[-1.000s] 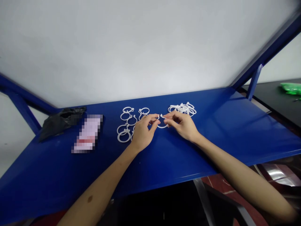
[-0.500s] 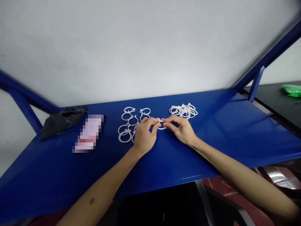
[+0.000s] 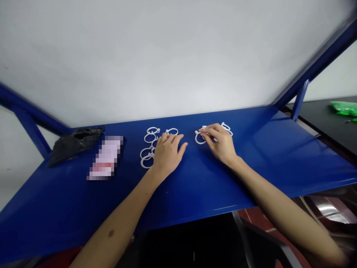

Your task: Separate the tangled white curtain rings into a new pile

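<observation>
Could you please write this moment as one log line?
left hand: open, over rings | right hand: fingers at another ring, grip unclear

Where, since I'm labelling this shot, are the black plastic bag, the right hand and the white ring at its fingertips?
Black plastic bag (image 3: 71, 145): head view, its crumpled middle.
Right hand (image 3: 223, 146): head view, back of the hand.
White ring (image 3: 200, 143): head view, near edge of the loop.

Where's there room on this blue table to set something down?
Bare table: between the forearms, and right of the right hand, toward the blue brace. Crowded: around the left hand and by the right, where white rings lie.
</observation>
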`<state>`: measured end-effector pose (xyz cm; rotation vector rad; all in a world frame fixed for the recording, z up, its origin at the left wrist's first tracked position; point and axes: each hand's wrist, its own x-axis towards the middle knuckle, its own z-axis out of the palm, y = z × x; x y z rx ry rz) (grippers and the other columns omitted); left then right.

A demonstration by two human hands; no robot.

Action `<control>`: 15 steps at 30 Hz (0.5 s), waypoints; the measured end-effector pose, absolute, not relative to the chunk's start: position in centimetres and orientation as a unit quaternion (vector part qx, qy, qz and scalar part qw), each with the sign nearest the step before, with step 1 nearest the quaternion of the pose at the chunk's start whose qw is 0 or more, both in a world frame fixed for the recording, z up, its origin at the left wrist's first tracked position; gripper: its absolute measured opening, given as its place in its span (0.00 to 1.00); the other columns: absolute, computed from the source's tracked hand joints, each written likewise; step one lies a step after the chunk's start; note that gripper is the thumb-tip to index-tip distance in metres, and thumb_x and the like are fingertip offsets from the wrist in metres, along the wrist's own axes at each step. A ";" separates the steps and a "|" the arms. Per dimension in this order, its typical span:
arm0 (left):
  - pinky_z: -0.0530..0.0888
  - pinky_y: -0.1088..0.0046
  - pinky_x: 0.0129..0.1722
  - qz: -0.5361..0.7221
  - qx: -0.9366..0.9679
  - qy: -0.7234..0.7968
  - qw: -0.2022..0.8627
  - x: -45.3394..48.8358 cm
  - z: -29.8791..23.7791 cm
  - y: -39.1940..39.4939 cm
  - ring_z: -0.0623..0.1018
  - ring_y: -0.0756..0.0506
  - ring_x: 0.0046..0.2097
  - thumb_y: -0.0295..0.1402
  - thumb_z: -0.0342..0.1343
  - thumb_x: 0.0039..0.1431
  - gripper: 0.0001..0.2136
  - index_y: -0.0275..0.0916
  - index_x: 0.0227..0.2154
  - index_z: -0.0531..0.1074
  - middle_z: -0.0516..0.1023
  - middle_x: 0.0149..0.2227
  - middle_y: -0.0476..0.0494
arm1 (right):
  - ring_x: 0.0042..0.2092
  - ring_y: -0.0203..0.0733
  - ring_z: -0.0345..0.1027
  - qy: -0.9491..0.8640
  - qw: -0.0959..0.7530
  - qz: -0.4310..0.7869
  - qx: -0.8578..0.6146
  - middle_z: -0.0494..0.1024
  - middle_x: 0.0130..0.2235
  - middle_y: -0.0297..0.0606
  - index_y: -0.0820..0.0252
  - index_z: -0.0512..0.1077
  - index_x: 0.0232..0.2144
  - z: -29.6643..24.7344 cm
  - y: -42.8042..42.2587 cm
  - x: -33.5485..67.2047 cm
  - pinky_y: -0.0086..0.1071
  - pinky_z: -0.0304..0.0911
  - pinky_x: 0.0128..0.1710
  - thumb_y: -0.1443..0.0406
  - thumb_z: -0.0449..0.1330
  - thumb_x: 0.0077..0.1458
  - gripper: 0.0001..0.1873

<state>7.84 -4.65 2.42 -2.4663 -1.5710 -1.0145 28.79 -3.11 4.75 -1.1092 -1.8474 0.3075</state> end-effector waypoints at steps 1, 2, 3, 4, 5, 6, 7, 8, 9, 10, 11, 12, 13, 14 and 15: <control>0.71 0.55 0.49 -0.308 -0.794 -0.523 0.047 7.5 2.3 -4.4 0.73 0.37 0.48 0.37 0.55 0.66 0.13 0.39 0.50 0.74 0.81 0.45 0.38 | 0.35 0.44 0.71 -0.732 0.474 0.093 -0.480 0.78 0.39 0.41 0.50 0.81 0.36 5.1 -2.8 29.3 0.41 0.70 0.38 0.58 0.58 0.63 0.11; 0.70 0.54 0.49 -0.290 -0.789 -0.537 0.068 7.2 2.2 -4.2 0.73 0.36 0.48 0.37 0.56 0.65 0.14 0.38 0.49 0.75 0.80 0.46 0.37 | 0.34 0.44 0.70 -0.712 0.479 0.064 -0.510 0.77 0.38 0.42 0.51 0.81 0.36 5.3 -2.3 30.0 0.41 0.69 0.37 0.59 0.58 0.63 0.12; 0.70 0.53 0.48 -0.274 -0.786 -0.547 0.084 7.0 2.0 -4.0 0.72 0.34 0.49 0.38 0.56 0.65 0.13 0.37 0.48 0.75 0.80 0.46 0.35 | 0.33 0.43 0.69 -0.692 0.478 0.039 -0.540 0.76 0.38 0.42 0.52 0.81 0.37 5.4 -1.9 30.8 0.41 0.69 0.36 0.59 0.57 0.62 0.12; 0.70 0.53 0.47 -0.258 -0.786 -0.555 0.095 6.8 1.8 -3.9 0.71 0.33 0.49 0.37 0.57 0.64 0.13 0.37 0.46 0.76 0.80 0.45 0.35 | 0.33 0.43 0.68 -0.675 0.472 0.017 -0.567 0.76 0.38 0.42 0.53 0.81 0.38 5.3 -1.3 31.7 0.41 0.68 0.37 0.60 0.57 0.62 0.12; 0.70 0.53 0.47 -0.243 -0.786 -0.559 0.101 6.6 1.6 -3.8 0.71 0.33 0.48 0.37 0.58 0.63 0.11 0.37 0.44 0.77 0.80 0.44 0.34 | 0.33 0.43 0.68 -0.660 0.465 0.000 -0.590 0.76 0.38 0.42 0.54 0.80 0.39 5.2 -0.7 32.7 0.41 0.68 0.38 0.60 0.57 0.61 0.12; 0.70 0.53 0.46 -0.231 -0.789 -0.560 0.103 6.5 1.4 -3.7 0.71 0.32 0.48 0.36 0.58 0.62 0.10 0.37 0.42 0.77 0.80 0.43 0.34 | 0.32 0.42 0.68 -0.647 0.457 -0.011 -0.610 0.76 0.38 0.42 0.56 0.80 0.40 4.9 -0.1 33.6 0.41 0.67 0.40 0.61 0.57 0.60 0.13; 0.70 0.53 0.45 -0.223 -0.792 -0.559 0.102 6.5 1.3 -3.7 0.71 0.32 0.47 0.34 0.58 0.62 0.08 0.37 0.41 0.77 0.80 0.42 0.35 | 0.32 0.41 0.68 -0.637 0.451 -0.018 -0.625 0.76 0.38 0.41 0.57 0.80 0.41 4.6 0.5 34.4 0.41 0.67 0.41 0.62 0.57 0.59 0.13; 0.69 0.54 0.44 -0.221 -0.795 -0.556 0.098 6.4 1.1 -3.7 0.71 0.33 0.46 0.32 0.57 0.62 0.07 0.37 0.39 0.77 0.80 0.41 0.35 | 0.32 0.41 0.68 -0.627 0.447 -0.022 -0.638 0.77 0.38 0.42 0.58 0.79 0.42 4.2 1.0 35.2 0.41 0.67 0.42 0.62 0.57 0.59 0.13; 0.69 0.54 0.44 -0.224 -0.798 -0.552 0.092 6.4 1.1 -3.7 0.71 0.33 0.46 0.31 0.56 0.62 0.06 0.38 0.38 0.77 0.79 0.40 0.36 | 0.33 0.42 0.68 -0.618 0.444 -0.020 -0.648 0.78 0.37 0.42 0.59 0.79 0.42 3.8 1.6 35.9 0.41 0.66 0.42 0.62 0.57 0.58 0.13; 0.69 0.54 0.43 -0.231 -0.800 -0.548 0.085 6.4 1.1 -3.7 0.72 0.33 0.46 0.30 0.56 0.63 0.06 0.39 0.37 0.77 0.79 0.40 0.36 | 0.33 0.42 0.69 -0.609 0.442 -0.014 -0.658 0.78 0.37 0.43 0.60 0.79 0.41 3.4 2.1 36.4 0.41 0.66 0.42 0.61 0.58 0.58 0.13; 0.69 0.54 0.43 -0.239 -0.801 -0.544 0.080 6.4 1.1 -3.7 0.72 0.34 0.46 0.29 0.55 0.63 0.06 0.39 0.35 0.77 0.79 0.39 0.37 | 0.33 0.43 0.70 -0.600 0.441 -0.004 -0.668 0.79 0.37 0.43 0.61 0.79 0.40 3.1 2.5 36.8 0.41 0.66 0.42 0.61 0.58 0.57 0.13; 0.69 0.55 0.43 -0.246 -0.800 -0.542 0.078 6.4 1.2 -3.8 0.72 0.34 0.45 0.29 0.54 0.63 0.06 0.40 0.34 0.77 0.79 0.39 0.37 | 0.34 0.44 0.70 -0.590 0.441 0.010 -0.677 0.80 0.37 0.44 0.61 0.79 0.39 2.8 2.9 37.1 0.41 0.66 0.43 0.61 0.58 0.57 0.13; 0.69 0.55 0.43 -0.251 -0.799 -0.541 0.079 6.4 1.3 -3.8 0.72 0.34 0.45 0.29 0.54 0.63 0.06 0.40 0.33 0.76 0.79 0.38 0.37 | 0.34 0.44 0.71 -0.579 0.442 0.024 -0.685 0.80 0.37 0.44 0.62 0.79 0.39 2.5 3.2 37.3 0.41 0.66 0.43 0.62 0.58 0.56 0.13; 0.69 0.55 0.43 -0.254 -0.798 -0.541 0.082 6.4 1.4 -3.8 0.72 0.34 0.45 0.29 0.53 0.63 0.07 0.40 0.33 0.76 0.79 0.38 0.38 | 0.35 0.45 0.71 -0.569 0.443 0.039 -0.691 0.81 0.37 0.45 0.62 0.79 0.38 2.3 3.5 37.4 0.41 0.66 0.43 0.62 0.58 0.55 0.13; 0.69 0.56 0.42 -0.257 -0.796 -0.541 0.087 6.5 1.6 -3.9 0.72 0.35 0.45 0.28 0.53 0.63 0.07 0.40 0.32 0.76 0.79 0.37 0.38 | 0.35 0.45 0.72 -0.561 0.445 0.051 -0.696 0.82 0.37 0.45 0.63 0.79 0.38 2.1 3.7 37.5 0.41 0.66 0.44 0.63 0.58 0.55 0.13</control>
